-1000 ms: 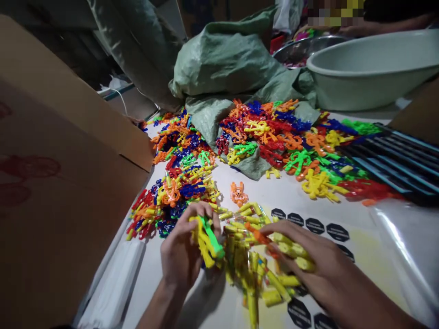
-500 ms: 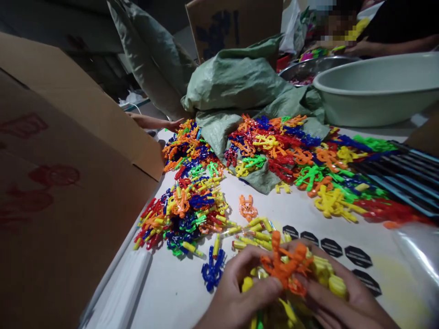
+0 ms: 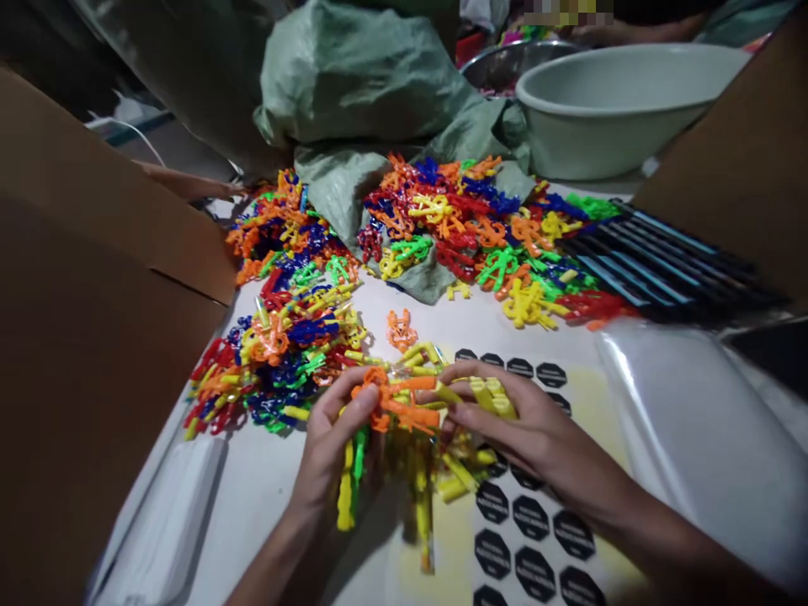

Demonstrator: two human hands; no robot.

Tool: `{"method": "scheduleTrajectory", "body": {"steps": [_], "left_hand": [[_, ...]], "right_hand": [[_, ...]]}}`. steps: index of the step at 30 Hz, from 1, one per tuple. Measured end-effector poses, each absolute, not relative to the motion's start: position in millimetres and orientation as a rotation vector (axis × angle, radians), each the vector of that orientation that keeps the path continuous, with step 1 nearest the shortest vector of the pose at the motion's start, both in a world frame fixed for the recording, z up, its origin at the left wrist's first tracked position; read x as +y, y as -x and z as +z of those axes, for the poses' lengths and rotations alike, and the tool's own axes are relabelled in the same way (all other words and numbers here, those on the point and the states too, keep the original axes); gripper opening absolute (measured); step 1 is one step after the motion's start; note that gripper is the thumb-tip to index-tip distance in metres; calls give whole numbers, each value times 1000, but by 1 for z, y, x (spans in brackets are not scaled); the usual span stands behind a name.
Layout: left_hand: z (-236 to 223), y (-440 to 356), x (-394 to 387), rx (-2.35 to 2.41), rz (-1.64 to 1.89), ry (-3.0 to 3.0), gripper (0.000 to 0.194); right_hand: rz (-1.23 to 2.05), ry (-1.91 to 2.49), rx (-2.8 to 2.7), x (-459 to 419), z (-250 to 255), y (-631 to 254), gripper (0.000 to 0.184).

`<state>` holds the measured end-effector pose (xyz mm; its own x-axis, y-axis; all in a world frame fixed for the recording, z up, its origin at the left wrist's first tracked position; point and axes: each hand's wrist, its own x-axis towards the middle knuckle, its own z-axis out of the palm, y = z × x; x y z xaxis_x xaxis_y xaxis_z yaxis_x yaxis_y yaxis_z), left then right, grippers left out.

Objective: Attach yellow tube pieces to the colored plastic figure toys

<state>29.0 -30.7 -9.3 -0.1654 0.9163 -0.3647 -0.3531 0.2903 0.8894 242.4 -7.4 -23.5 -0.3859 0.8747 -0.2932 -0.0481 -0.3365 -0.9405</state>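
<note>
My left hand [image 3: 329, 438] is closed on an orange plastic figure [image 3: 407, 402], pinched between thumb and fingers with its two legs pointing right. A yellow figure [image 3: 345, 488] and a green piece [image 3: 359, 463] hang down below the same hand. Several short yellow tubes [image 3: 493, 397] are held in my right hand [image 3: 536, 421]. One more yellow tube at its fingertips meets the end of an orange leg; whether it is fitted on cannot be made out. Beneath both hands lies a loose pile of yellow tubes [image 3: 458, 475], partly blurred. A single orange figure [image 3: 401, 330] lies just beyond.
Mixed colourful figures [image 3: 435, 210] are heaped behind, by a green sack [image 3: 359, 76]. Cardboard [image 3: 94, 303] walls the left side. A pale basin [image 3: 624, 118], black-and-blue strips [image 3: 662, 257] and clear plastic bags [image 3: 688, 421] are on the right. Another person's arm [image 3: 189, 181] reaches in at back left.
My right hand brought an orange figure over, and my left hand now holds it with the yellow and green ones. My hands have drawn apart slightly, a yellow tube at the figure's leg. The view shifted.
</note>
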Motion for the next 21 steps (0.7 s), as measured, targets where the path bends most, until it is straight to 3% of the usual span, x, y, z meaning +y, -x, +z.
{"method": "scheduleTrajectory", "body": {"steps": [3,9,14,21], "left_hand": [[-11,-33,-30,1233,1226,-657,36],[-11,-39,-32,1181,1202,-659,29],[-16,-32,-32,1076,1143,-708,22],[-20,-35,-33,1080,1096,-708,25]], "right_hand": [[1852,1066,-1186,-10,-25,-243,29],[1995,964,-968,-10,-23,-241,18],[2121,933,-785,-10,-19,-241,25],[1974,893,-859,-11,-28,-239,20]]}}
